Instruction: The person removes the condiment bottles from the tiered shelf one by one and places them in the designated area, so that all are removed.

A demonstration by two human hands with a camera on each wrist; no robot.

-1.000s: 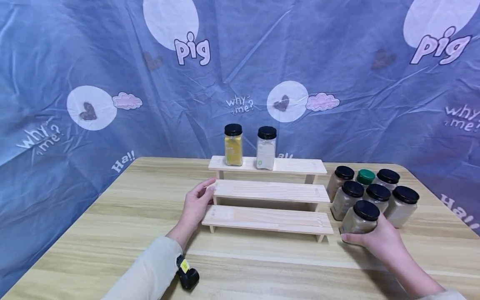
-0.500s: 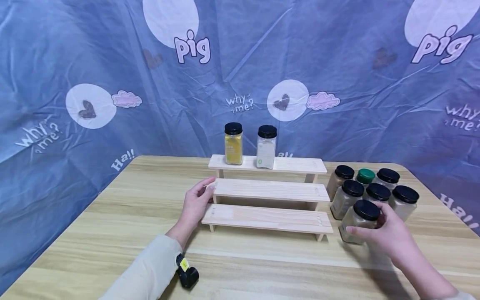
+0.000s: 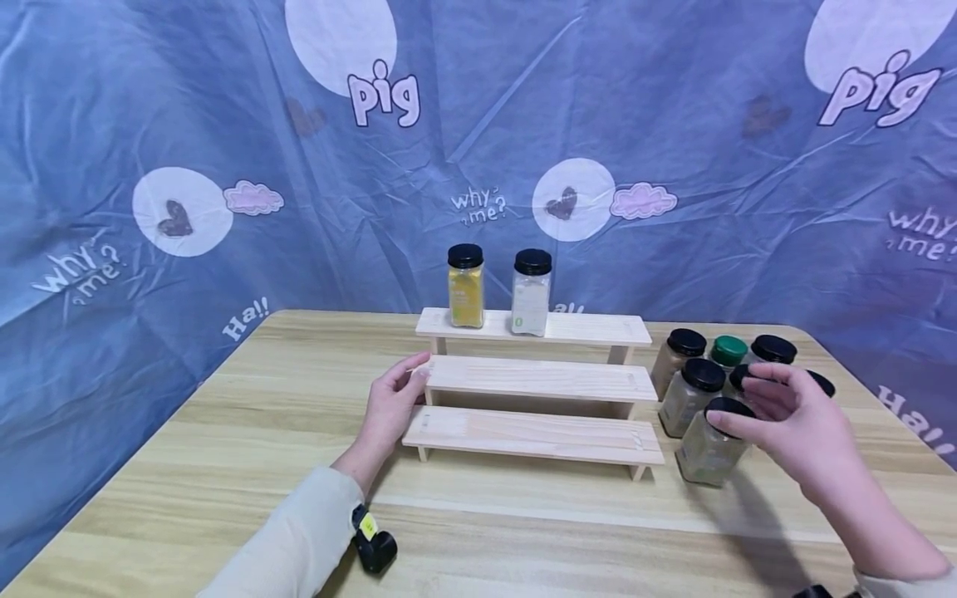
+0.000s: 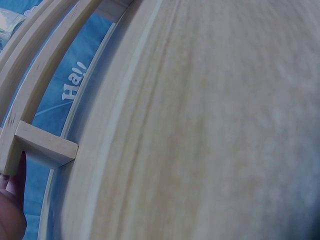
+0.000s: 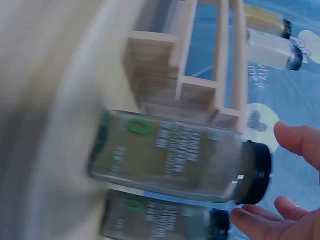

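My left hand grips the left end of a three-tier wooden display rack at its middle tier; the left wrist view shows a finger beneath a shelf's end. On the top tier stand a spice jar of yellow powder and one of white powder, both black-lidded. Right of the rack, my right hand hovers by the lid of the front spice jar of greyish-brown powder, upright on the table. In the right wrist view its thumb and fingers are spread apart from this jar.
Behind the front jar stand several more jars close together, among them a black-lidded jar and one with a green lid. The wooden table ends at a blue printed cloth.
My right hand has let go of the front jar and moved up and rightward toward lid height. That jar now stands by itself in nearly the same place. The left hand stays still.
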